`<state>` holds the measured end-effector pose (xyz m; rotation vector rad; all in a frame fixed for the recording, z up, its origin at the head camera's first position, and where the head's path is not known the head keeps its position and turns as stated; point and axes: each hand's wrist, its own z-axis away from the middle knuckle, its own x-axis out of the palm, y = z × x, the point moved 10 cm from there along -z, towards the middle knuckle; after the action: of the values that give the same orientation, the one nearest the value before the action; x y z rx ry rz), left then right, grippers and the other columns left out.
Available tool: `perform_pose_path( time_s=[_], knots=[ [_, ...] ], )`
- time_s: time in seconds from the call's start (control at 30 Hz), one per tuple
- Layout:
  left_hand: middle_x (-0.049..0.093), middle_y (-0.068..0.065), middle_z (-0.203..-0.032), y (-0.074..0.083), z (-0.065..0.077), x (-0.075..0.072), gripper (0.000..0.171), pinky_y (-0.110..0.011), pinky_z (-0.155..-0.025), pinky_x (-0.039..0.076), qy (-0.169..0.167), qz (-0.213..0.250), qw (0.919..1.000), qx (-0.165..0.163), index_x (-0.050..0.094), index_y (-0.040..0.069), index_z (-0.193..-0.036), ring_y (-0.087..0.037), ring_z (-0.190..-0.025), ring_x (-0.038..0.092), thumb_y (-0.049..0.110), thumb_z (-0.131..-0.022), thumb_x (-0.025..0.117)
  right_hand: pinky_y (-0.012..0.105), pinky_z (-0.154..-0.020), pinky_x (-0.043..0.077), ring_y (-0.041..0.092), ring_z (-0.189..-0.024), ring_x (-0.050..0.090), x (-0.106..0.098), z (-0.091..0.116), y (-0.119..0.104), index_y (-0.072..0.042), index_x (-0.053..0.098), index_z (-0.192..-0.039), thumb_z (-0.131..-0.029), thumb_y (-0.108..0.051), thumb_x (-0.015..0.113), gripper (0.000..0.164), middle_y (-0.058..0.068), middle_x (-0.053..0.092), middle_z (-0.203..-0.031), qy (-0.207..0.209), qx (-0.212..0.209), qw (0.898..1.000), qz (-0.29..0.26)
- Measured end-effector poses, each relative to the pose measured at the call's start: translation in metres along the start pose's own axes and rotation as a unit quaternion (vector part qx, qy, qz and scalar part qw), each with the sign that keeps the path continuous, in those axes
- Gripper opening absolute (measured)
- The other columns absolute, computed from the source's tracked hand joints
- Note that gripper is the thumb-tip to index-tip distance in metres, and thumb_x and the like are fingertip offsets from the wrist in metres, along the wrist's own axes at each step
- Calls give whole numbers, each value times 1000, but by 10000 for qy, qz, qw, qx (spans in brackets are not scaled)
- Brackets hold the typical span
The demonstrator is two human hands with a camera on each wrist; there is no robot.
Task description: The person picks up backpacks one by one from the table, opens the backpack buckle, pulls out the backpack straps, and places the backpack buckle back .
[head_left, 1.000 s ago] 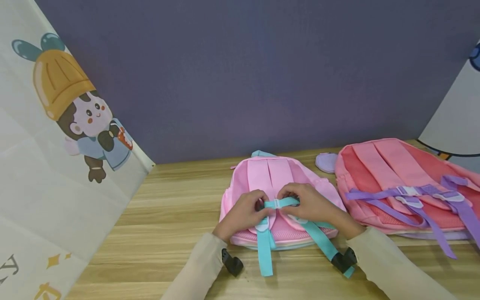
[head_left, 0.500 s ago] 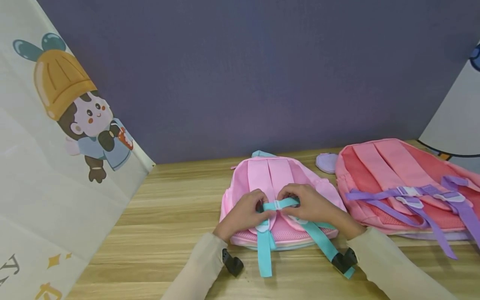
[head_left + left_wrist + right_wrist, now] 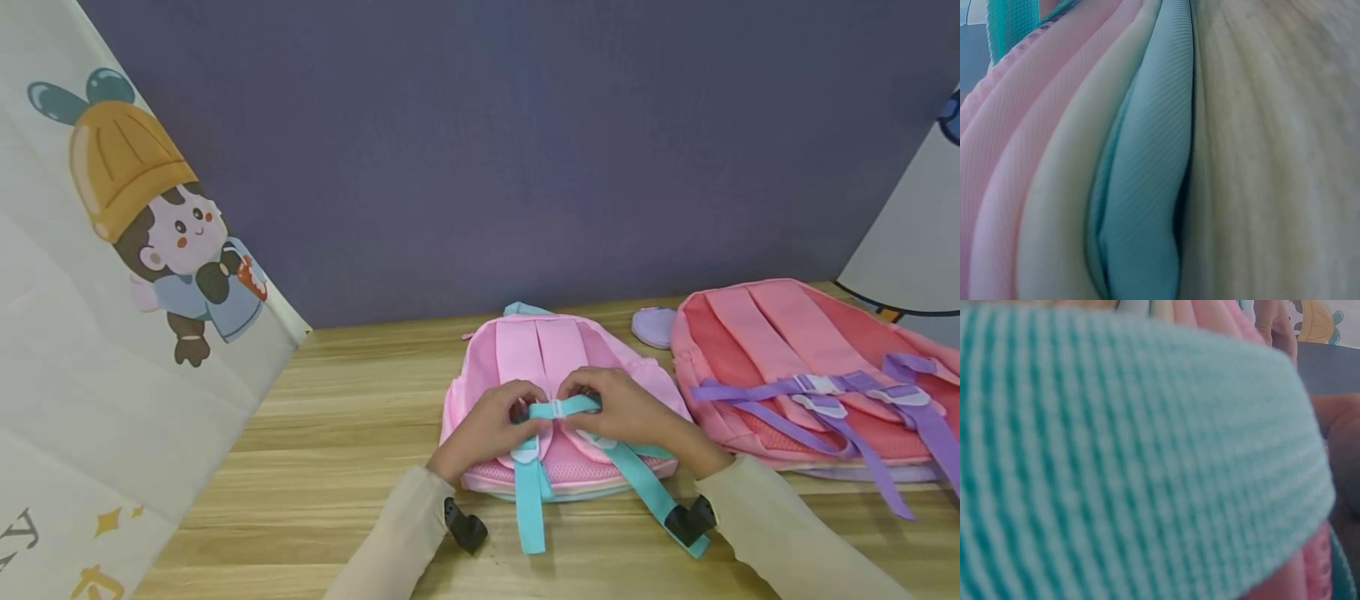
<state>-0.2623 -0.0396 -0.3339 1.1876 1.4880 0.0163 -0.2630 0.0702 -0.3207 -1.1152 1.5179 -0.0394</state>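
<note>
A small pink backpack (image 3: 517, 350) lies on the table with its shoulder straps facing up. Across it runs a turquoise chest strap (image 3: 579, 405) with a white buckle (image 3: 557, 408) at its middle. My left hand (image 3: 491, 422) pinches the strap just left of the buckle, and my right hand (image 3: 618, 406) pinches it just right. Two loose turquoise webbing ends (image 3: 530, 508) hang toward the front edge. In the left wrist view the bag's layered side (image 3: 1054, 156) fills the left half. Close turquoise webbing (image 3: 1135, 450) blocks most of the right wrist view.
To the right lies a larger coral-pink backpack (image 3: 795, 350) with purple straps (image 3: 817, 385) joined by white buckles. A small lilac pouch (image 3: 653, 327) sits between the bags. The wooden table (image 3: 337, 433) meets a dark wall (image 3: 480, 150) behind.
Both hands keep their pinch on the strap beside the buckle. Only a very slight shift of the fingers and buckle shows.
</note>
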Motion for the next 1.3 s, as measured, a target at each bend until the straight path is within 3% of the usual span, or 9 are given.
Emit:
perform_pose_path(
  time_s=[0.3, 0.57, 0.87, 1.1, 1.3],
  knots=[
    [54, -1, -75, 3, -1, -1, 12, -18, -63, 40, 74, -132, 9996, 241, 59, 9, -89, -8, -67, 46, 17, -88, 67, 24, -77, 49, 7, -82, 55, 1, -1, -2, -14, 64, -98, -80, -17, 76, 22, -8, 63, -89, -92, -127, 9998, -77],
    [49, 1, -73, -2, -1, 1, 14, -18, -61, 38, -45, -363, 9993, -102, 55, 8, -84, -6, -65, 44, 15, -88, 67, 23, -76, 49, 7, -82, 53, 2, -1, -4, -14, 62, -97, -80, -15, 76, 22, -7, 61, -88, -136, -279, 9995, -92],
    [49, 1, -75, -4, -2, 3, 12, -18, -62, 38, -99, -454, 9987, -200, 55, 6, -83, -7, -67, 45, 11, -86, 65, 24, -76, 49, 8, -82, 53, -1, -1, -2, -15, 60, -96, -79, -18, 77, 24, -8, 59, -88, -155, -207, 9996, 62],
    [51, 0, -73, -6, -1, 2, 10, -19, -62, 40, -36, -179, 9996, -210, 56, 8, -84, -7, -66, 46, 12, -85, 66, 23, -70, 48, 6, -76, 52, -8, 1, -1, -14, 60, -93, -78, -10, 77, 23, -8, 57, -82, -116, -269, 9996, 55],
    [55, 1, -79, -6, 0, 1, 11, -19, -66, 42, -27, 90, 9999, -136, 61, 11, -96, -7, -71, 48, 13, -87, 66, 24, -75, 50, 6, -77, 53, -9, 0, 0, -14, 61, -93, -77, -10, 77, 22, -9, 58, -82, -106, -138, 9998, 55]
  ],
)
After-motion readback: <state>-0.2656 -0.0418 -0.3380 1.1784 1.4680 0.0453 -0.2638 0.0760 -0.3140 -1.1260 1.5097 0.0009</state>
